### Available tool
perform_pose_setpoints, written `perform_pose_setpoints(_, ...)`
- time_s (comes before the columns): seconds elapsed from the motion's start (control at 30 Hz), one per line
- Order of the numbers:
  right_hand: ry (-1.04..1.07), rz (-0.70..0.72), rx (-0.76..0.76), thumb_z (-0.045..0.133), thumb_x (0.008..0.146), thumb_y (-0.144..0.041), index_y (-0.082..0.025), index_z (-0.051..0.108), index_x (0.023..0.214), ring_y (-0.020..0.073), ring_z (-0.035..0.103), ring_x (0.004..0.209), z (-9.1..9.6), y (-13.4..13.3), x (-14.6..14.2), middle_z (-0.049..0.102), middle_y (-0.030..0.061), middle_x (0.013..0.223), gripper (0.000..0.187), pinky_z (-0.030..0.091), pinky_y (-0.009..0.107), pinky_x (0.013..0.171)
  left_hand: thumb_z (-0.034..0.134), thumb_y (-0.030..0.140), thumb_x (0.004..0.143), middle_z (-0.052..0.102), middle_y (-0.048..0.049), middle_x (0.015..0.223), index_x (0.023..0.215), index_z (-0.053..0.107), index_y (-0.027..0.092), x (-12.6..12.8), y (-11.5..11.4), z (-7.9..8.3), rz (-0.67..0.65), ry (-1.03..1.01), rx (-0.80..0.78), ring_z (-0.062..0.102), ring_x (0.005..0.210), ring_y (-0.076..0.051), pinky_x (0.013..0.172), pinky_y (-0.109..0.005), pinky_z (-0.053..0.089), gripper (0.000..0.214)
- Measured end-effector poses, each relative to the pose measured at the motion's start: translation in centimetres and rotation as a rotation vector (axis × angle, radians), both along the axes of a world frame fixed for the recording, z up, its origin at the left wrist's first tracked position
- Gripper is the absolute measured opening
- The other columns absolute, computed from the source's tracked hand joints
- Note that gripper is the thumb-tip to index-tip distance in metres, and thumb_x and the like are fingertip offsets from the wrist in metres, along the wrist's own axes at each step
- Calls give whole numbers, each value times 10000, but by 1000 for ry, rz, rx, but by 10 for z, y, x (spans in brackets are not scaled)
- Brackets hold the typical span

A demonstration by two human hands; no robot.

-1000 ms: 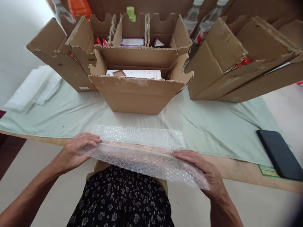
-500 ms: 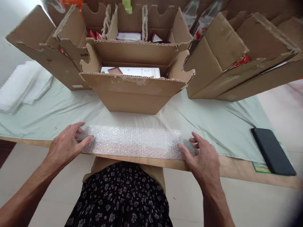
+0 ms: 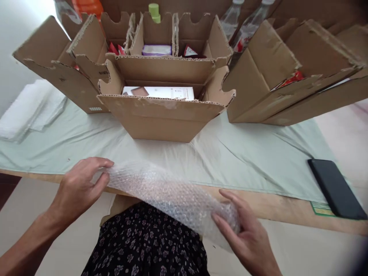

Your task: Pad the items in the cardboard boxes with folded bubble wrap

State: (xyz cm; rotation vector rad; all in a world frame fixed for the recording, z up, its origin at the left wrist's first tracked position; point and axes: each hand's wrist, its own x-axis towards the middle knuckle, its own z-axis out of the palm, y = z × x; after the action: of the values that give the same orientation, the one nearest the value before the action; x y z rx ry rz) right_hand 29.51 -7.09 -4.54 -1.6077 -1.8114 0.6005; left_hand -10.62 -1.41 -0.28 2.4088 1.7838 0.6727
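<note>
A long strip of clear bubble wrap (image 3: 172, 195) stretches slantwise between my two hands, its right end lower and past the table's front edge. My left hand (image 3: 83, 184) pinches the left end between thumb and fingers, just above the pale green cloth. Around the right end, my right hand (image 3: 241, 226) is closed with the thumb on the near side and the fingers on the far side. The strip looks folded lengthwise. Behind it stands an open cardboard box (image 3: 161, 120) with a white printed packet (image 3: 163, 92) inside.
More cardboard boxes (image 3: 261, 88) holding packets stand along the back and right. Folded bubble wrap (image 3: 31, 109) lies at the left. A black phone (image 3: 336, 188) rests on a green-edged card at the right. Plastic bottles (image 3: 231, 19) stand behind the boxes. Pale green cloth (image 3: 253, 153) covers the table.
The bubble wrap lay flat along the table edge with my hands at its ends. Both hands have closed on it and lifted it; the right end has swung down toward me.
</note>
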Motion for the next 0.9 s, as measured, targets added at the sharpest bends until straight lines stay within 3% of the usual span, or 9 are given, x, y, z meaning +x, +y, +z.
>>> perform_pose_setpoints(0.13, 240, -286, -259, 755, 894, -497, -258, 662, 1362, 192, 750, 792, -23, -55, 13, 787, 42, 1094, 533, 598, 249, 630, 554, 63, 956, 750, -51, 945, 1070, 642, 197, 65, 27, 23, -403, -22, 230, 684, 859, -217, 817, -388, 517, 196)
perform_pose_setpoints(0.27, 556, -624, -327, 866, 780, -510, -240, 639, 1383, 257, 752, 1015, -40, -90, 16, 751, 91, 1245, 699, 641, 301, 798, 390, 116, 1054, 757, -64, 897, 945, 692, 181, 174, 65, 47, -768, -2, 285, 664, 804, -202, 802, -400, 504, 328)
perform_pose_setpoints(0.33, 675, -727, -291, 888, 760, -490, -247, 615, 1406, 249, 753, 1013, -43, -94, 12, 753, 93, 1239, 742, 644, 305, 813, 312, 124, 1084, 758, -70, 924, 980, 710, 182, 227, 82, 54, -876, 43, 201, 682, 881, -209, 825, -398, 507, 415)
perform_pose_setpoints(0.43, 834, -825, -250, 870, 783, -497, -249, 583, 1425, 237, 754, 1013, -47, -89, 0, 752, 97, 1239, 745, 645, 325, 844, 220, 108, 1103, 713, -70, 1259, 1244, 664, 213, 279, 97, 49, -866, -28, 189, 613, 1284, -238, 1066, -469, 451, 478)
perform_pose_setpoints(0.5, 936, -810, -258, 853, 797, -509, -240, 594, 1385, 253, 753, 1043, -52, -84, -8, 749, 106, 1249, 697, 647, 362, 876, 239, 84, 1091, 627, -78, 1427, 1388, 580, 225, 285, 94, 33, -841, -103, 211, 496, 1441, -255, 1155, -519, 383, 474)
perform_pose_setpoints(0.57, 998, -759, -280, 835, 820, -508, -236, 604, 1347, 271, 754, 1060, -57, -84, -14, 753, 109, 1239, 636, 651, 390, 883, 329, 48, 1043, 647, -122, 1384, 1378, 579, 187, 270, 77, 12, -859, -141, 159, 542, 1376, -275, 1110, -504, 429, 440)
perform_pose_setpoints(0.67, 966, -702, -266, 797, 881, -458, -263, 542, 1442, 273, 760, 1056, -57, -92, -19, 751, 108, 1259, 646, 658, 389, 865, 509, 81, 965, 731, -124, 1116, 1202, 646, 149, 229, 36, -17, -946, -211, -106, 645, 1099, -258, 978, -437, 517, 281)
perform_pose_setpoints(0.77, 870, -644, -190, 723, 962, -382, -284, 345, 1624, 276, 746, 1132, -44, -100, -23, 722, 125, 1333, 768, 639, 437, 952, 701, 282, 881, 712, -160, 1171, 1299, 599, 129, 201, -2, -37, -1004, -253, -298, 630, 1117, -307, 1022, -482, 506, 457)
perform_pose_setpoints(0.9, 831, -541, -139, 609, 1038, -303, -322, 221, 1679, 250, 760, 1102, -22, -99, -28, 774, 86, 1207, 749, 627, 465, 967, 683, 254, 887, 677, -195, 1244, 1431, 509, 116, 203, -28, -58, -971, -132, -212, 608, 1166, -344, 1028, -534, 484, 587)
